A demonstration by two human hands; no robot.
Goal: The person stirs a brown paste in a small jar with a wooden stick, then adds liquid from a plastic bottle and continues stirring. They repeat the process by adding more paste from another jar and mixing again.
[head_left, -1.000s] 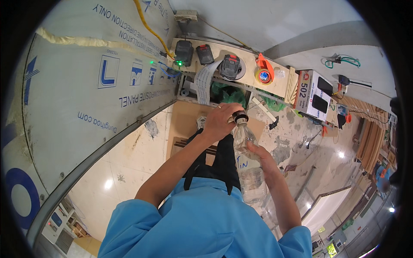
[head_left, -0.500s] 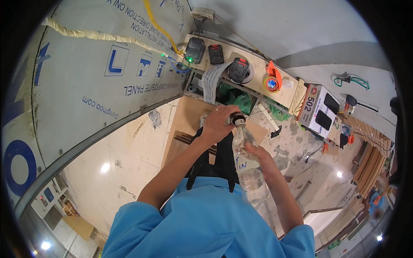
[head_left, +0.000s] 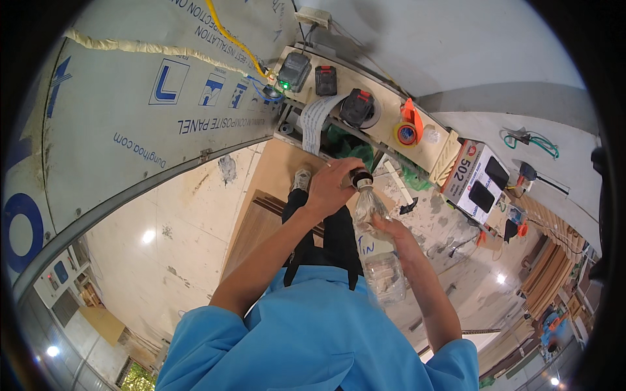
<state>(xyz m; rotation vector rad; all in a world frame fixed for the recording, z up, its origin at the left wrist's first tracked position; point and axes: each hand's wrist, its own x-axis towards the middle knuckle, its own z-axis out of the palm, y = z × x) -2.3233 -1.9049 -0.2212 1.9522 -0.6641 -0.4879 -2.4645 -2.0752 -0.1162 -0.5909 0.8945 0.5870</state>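
The left hand (head_left: 332,186) and the clear plastic bottle (head_left: 375,244) have hardly shifted; only the view has drifted slightly.

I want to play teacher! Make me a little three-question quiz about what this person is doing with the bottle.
1. True or false: the left hand sits on the dark cap of the clear plastic bottle.
2. Which hand grips the bottle's body? A) left hand B) right hand C) neither
3. Fill in: the roll of tape on the wooden shelf beyond the bottle is ____ in colour.

Key: 1 true; 2 B; 3 yellow
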